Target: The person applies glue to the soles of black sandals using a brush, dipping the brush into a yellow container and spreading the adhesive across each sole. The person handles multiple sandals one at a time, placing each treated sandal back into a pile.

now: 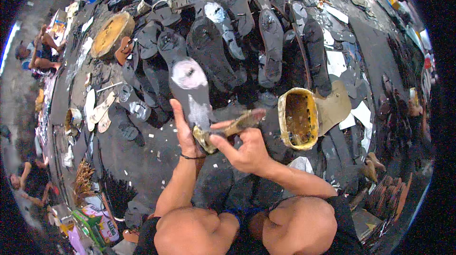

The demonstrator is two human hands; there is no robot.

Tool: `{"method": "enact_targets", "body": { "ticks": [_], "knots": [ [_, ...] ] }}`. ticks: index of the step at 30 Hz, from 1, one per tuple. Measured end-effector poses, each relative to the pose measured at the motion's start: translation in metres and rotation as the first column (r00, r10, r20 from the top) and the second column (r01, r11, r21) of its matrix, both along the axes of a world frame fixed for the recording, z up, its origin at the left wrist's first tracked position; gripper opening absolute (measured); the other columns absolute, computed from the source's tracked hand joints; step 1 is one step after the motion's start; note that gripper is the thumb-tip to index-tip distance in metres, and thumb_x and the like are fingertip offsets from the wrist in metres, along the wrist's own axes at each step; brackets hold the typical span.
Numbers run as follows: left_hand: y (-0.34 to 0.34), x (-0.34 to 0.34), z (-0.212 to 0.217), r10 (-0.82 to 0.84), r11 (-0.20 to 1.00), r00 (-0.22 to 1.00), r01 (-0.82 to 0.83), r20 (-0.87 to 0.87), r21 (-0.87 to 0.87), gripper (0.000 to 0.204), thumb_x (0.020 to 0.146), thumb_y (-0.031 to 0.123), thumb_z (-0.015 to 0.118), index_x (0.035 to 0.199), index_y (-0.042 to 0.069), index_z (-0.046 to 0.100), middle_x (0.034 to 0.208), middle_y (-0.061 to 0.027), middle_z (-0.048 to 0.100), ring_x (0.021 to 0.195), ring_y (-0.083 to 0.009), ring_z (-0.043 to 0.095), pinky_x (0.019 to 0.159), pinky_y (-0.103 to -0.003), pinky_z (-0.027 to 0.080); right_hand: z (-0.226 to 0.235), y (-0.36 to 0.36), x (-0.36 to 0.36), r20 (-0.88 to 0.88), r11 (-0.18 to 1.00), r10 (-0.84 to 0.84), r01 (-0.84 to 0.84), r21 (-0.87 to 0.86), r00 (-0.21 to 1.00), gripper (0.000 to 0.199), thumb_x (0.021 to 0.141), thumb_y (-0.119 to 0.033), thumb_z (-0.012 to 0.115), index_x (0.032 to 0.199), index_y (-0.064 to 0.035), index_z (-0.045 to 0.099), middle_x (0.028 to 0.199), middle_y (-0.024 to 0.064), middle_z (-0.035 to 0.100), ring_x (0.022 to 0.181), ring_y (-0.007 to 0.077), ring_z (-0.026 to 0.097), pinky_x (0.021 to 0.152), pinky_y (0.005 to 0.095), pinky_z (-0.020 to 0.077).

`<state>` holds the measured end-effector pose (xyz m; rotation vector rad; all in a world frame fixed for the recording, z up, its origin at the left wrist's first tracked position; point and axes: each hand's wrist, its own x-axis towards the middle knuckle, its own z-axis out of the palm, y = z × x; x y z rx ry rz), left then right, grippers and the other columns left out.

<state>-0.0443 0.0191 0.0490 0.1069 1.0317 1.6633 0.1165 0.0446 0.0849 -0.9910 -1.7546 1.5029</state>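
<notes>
A dark shoe sole (197, 96) with a whitish, wet-looking patch toward its far end lies in my left hand (184, 129), the fingers supporting it from its left side and beneath. My right hand (247, 150) grips a glue brush (240, 123) by its slightly blurred handle. The brush's yellowish, crusted head rests at the sole's near end, close to my left palm. Right of my hands stands a yellow, glue-caked tub (283, 122) with amber, sticky-looking residue inside. Beyond my hands, several dark soles (270, 41) lie in rows, some with pale smears.
Beside the tub is a tan sole-shaped piece (338, 105). A round wooden block (111, 35) sits at the far left. White scraps (336, 62) and dark offcuts litter the right. Two other people (40, 58) sit along the left edge. A bundle of bristles (85, 179) lies at the near left.
</notes>
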Motion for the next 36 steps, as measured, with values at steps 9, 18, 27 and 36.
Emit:
{"method": "enact_targets", "body": {
  "ticks": [9,18,27,36],
  "knots": [
    [-0.002,0.007,-0.012,-0.024,0.987,0.983,0.052,0.183,-0.150,0.061,0.095,0.062,0.054,0.121,0.008,0.062,0.104,-0.0044,0.068,0.085,-0.0191,0.067,0.074,-0.036,0.057,0.001,0.000,-0.004,0.033,0.999,0.038,-0.039,0.035,0.999,0.030,0.089,-0.029,0.072,0.102,-0.0028,0.074,0.101,0.0155,0.074,0.098,0.0288,0.070,0.092,0.0398,0.0518],
    [-0.008,-0.054,-0.002,-0.192,0.980,0.967,0.198,0.166,-0.022,0.042,0.104,0.031,0.041,0.135,0.007,0.056,0.126,-0.0079,0.066,0.114,-0.0250,0.064,0.102,-0.043,0.048,-0.014,0.024,0.064,-0.125,0.886,-0.389,0.334,-0.321,0.913,0.021,0.095,-0.012,0.066,0.110,0.0010,0.071,0.094,0.0039,0.072,0.083,0.0099,0.064,0.079,0.0268,0.0520],
    [0.042,-0.102,-0.054,0.270,0.960,0.947,-0.250,-0.176,0.128,0.046,0.104,0.029,0.053,0.140,0.000,0.049,0.125,-0.0127,0.065,0.111,-0.0240,0.064,0.095,-0.037,0.050,-0.048,-0.014,0.090,-0.040,0.880,-0.356,0.321,-0.350,0.934,0.024,0.093,-0.011,0.069,0.114,0.0002,0.070,0.097,0.0025,0.069,0.085,0.0109,0.060,0.081,0.0276,0.0503],
    [-0.290,-0.077,-0.067,-0.384,0.770,0.199,-0.469,-0.902,-0.431,0.046,0.092,0.019,0.066,0.134,0.003,0.054,0.130,-0.0172,0.062,0.119,-0.0323,0.059,0.103,-0.043,0.045,-0.094,0.002,0.123,0.299,0.827,-0.442,0.513,-0.231,0.846,0.034,0.097,-0.025,0.064,0.122,-0.0012,0.065,0.113,0.0113,0.067,0.094,0.0201,0.064,0.076,0.0383,0.0551]
  ]
}}
